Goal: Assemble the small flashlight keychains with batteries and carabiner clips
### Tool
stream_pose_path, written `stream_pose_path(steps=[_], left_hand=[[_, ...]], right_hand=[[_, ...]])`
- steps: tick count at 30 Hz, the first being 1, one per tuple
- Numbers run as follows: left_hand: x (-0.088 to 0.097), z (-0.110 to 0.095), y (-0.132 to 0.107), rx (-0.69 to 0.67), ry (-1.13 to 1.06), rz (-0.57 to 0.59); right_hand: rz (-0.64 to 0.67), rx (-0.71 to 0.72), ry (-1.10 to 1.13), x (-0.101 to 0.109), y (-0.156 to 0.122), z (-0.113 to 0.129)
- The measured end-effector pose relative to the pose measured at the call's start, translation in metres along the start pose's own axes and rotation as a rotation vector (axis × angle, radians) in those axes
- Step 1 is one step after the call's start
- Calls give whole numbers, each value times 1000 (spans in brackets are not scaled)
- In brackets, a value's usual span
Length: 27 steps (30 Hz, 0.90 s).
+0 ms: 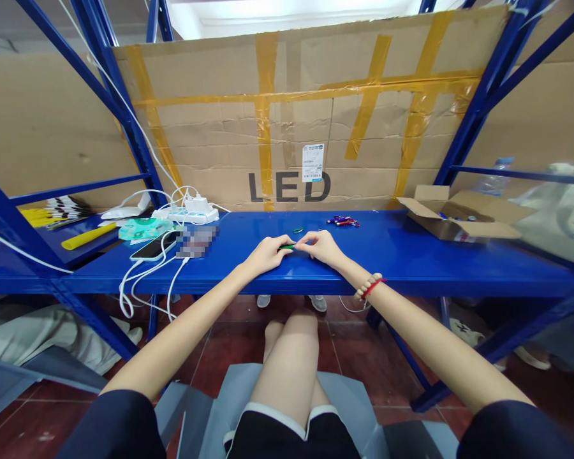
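Note:
Both hands meet over the front part of the blue table. My left hand (269, 254) is closed, pinching one end of a slim green piece (287, 247). From the other side my right hand (322, 247) pinches the piece's right end between thumb and fingertips. The piece is too small to name its kind, and the fingers partly cover it. Just beyond them lies a small green loop shaped like a carabiner (298, 230). Farther back and to the right is a small cluster of red and purple pieces (343, 221).
An open cardboard box (452, 217) stands at the right. At the left are a phone (154, 247), white cables, a power strip (191, 214), a teal packet (144, 229) and a yellow tube (88, 236). A taped cardboard sheet (210, 140) closes off the back between blue posts.

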<state>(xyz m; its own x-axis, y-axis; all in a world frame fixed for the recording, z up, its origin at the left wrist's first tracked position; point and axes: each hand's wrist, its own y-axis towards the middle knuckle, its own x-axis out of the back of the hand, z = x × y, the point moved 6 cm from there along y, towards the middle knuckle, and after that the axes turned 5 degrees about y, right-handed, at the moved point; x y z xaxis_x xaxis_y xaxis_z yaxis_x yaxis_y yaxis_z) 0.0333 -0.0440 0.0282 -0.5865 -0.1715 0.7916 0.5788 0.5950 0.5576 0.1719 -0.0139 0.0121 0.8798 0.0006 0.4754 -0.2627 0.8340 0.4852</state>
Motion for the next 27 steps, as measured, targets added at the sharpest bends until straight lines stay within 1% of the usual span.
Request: stream_pose_path(steps=[4, 8, 13, 17, 20, 25, 27], left_hand=[[1, -1, -1, -17, 14, -16], [2, -2, 0, -29, 14, -30], [3, -5, 1, -26, 19, -18], [0, -3, 2, -12, 52, -17], [-4, 2, 3, 40, 94, -13], [-3, 4, 3, 155, 159, -47], [-3, 4, 3, 187, 160, -40]], right_hand=[[61, -65, 103, -3, -2, 2], [97, -84, 133, -4, -2, 5], [107, -109, 148, -4, -2, 6], [106, -112, 145, -5, -3, 7], [64, -86, 124, -3, -1, 6], [-168, 39, 39, 9, 1, 8], [-193, 89, 30, 10, 1, 11]])
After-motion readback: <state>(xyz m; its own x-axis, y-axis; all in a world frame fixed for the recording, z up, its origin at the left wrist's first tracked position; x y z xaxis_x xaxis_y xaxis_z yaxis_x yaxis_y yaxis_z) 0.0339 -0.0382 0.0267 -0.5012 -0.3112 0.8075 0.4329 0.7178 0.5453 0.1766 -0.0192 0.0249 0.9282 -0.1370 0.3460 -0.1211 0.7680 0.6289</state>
